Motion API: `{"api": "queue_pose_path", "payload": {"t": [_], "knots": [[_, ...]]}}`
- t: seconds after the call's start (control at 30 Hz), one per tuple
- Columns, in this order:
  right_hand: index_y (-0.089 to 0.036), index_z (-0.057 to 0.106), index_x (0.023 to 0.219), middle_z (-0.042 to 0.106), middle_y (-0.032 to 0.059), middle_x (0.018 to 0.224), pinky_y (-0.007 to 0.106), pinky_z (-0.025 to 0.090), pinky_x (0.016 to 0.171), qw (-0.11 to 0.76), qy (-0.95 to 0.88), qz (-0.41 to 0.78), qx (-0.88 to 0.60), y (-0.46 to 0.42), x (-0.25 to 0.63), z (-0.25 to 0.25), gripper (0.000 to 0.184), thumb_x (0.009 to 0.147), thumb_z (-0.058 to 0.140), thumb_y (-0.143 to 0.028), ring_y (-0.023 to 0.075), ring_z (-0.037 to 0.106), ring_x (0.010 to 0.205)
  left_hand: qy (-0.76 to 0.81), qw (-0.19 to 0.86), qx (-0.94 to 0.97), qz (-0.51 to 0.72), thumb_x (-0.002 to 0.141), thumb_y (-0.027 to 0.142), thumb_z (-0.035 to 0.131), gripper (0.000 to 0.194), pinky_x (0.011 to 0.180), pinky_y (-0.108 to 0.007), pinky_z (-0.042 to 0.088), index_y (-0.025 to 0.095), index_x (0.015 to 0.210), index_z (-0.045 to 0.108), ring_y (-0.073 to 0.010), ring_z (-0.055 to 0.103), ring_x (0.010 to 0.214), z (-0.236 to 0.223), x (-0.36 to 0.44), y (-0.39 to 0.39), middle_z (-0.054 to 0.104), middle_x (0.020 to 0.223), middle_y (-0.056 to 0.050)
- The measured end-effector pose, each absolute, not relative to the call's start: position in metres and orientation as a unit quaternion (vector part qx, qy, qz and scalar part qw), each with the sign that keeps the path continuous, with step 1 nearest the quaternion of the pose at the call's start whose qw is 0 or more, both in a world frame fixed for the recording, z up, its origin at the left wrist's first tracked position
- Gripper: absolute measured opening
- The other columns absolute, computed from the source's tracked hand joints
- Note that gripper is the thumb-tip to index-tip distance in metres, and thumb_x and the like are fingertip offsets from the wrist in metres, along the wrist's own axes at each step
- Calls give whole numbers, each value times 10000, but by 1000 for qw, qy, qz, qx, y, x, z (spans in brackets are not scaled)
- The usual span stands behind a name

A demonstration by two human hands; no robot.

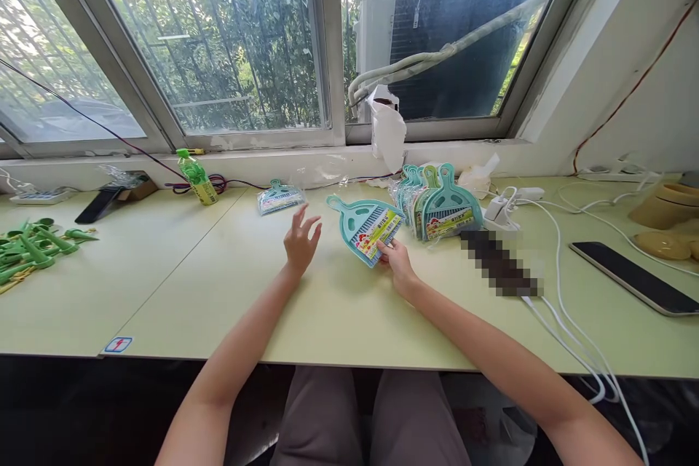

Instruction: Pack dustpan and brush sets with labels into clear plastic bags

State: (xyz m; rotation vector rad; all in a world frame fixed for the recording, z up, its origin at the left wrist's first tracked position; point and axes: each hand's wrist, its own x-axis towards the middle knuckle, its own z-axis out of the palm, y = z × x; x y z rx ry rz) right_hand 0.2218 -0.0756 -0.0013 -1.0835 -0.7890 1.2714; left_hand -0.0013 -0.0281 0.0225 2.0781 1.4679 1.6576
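Observation:
Just above the middle of the table, my right hand grips the lower right corner of a teal mini dustpan and brush set. Its handle points to the upper left, and a yellow printed label covers part of the blue-and-white bristles. To its left, my left hand is raised with fingers apart and nothing in it. Behind that hand lies a bagged dustpan set in clear plastic. A row of similar dustpan sets stands packed together to the right of the held one.
Green plastic pieces are heaped at far left. A green-capped bottle stands near the sill, beside a dark phone-like object and small box. White cables, a pixelated object and a phone occupy the right.

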Motion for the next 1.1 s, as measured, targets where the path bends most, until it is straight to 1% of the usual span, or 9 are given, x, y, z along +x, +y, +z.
{"api": "queue_pose_path", "payload": {"t": [0.13, 0.2, 0.33, 0.47, 0.53, 0.67, 0.77, 0.93, 1.1], "knots": [[-187, 556, 967, 709, 47, 852, 244, 440, 520, 613, -337, 552, -455, -76, 222, 1, 510, 589, 772, -451, 170, 648, 658, 430, 214, 529, 700, 746, 547, 676, 834, 1098, -375, 305, 325, 1432, 257, -252, 175, 1442, 23, 12, -28, 63, 1586, -32], [-185, 557, 968, 706, 42, 835, 239, 430, 506, 610, -352, 547, -451, -77, 221, 2, 515, 588, 769, -462, 165, 640, 640, 404, 388, 439, 703, 779, 608, 595, 811, 1075, -390, 337, 322, 1435, 213, -247, 268, 1410, 21, 12, -22, 158, 1564, -64], [-180, 566, 947, 703, 36, 807, 224, 409, 466, 594, -388, 535, -459, -80, 217, 3, 459, 621, 741, -451, 142, 616, 582, 290, 662, 436, 536, 790, 521, 605, 550, 939, -353, 447, 219, 1238, 506, -231, 571, 1132, 17, 5, -10, 577, 1246, -95], [-188, 555, 954, 706, 37, 787, 221, 422, 445, 567, -396, 554, -464, -82, 214, 5, 405, 653, 728, -397, 150, 630, 580, 253, 686, 465, 499, 738, 311, 708, 322, 761, -250, 482, 187, 1018, 610, -126, 629, 768, 16, 8, -12, 662, 856, -2], [-195, 549, 942, 703, 30, 761, 231, 440, 439, 564, -400, 553, -465, -83, 213, 5, 375, 670, 723, -385, 151, 628, 558, 268, 689, 458, 495, 708, 251, 741, 392, 738, -246, 488, 202, 1065, 589, -113, 629, 733, 15, 13, -17, 668, 867, 11], [-203, 529, 933, 697, 27, 755, 240, 453, 419, 564, -409, 547, -464, -82, 213, 6, 377, 675, 726, -395, 168, 641, 562, 267, 702, 483, 449, 682, 225, 780, 494, 848, -321, 497, 214, 1127, 566, -186, 657, 917, 9, 24, -28, 683, 1049, -41], [-203, 501, 938, 692, 36, 792, 246, 457, 414, 580, -405, 537, -460, -81, 214, 5, 397, 675, 720, -404, 188, 659, 606, 252, 723, 510, 392, 695, 295, 788, 480, 953, -404, 459, 195, 1119, 585, -246, 638, 1033, 3, 31, -34, 675, 1123, -93], [-240, 428, 980, 673, 22, 822, 279, 501, 448, 620, -353, 520, -469, -79, 216, 1, 415, 698, 703, -371, 199, 664, 648, 196, 744, 555, 315, 682, 674, 653, 737, 1074, -467, 349, 218, 1252, 557, -295, 538, 1214, 1, 37, -38, 569, 1314, -149], [-259, 349, 1195, 664, 8, 798, 285, 494, 436, 632, -324, 508, -488, -75, 215, -4, 599, 709, 688, -342, 195, 640, 606, 217, 698, 516, 448, 671, 755, 578, 774, 1116, -431, 318, 227, 1237, 563, -273, 485, 1271, 10, 42, -33, 558, 1333, -110]]}}
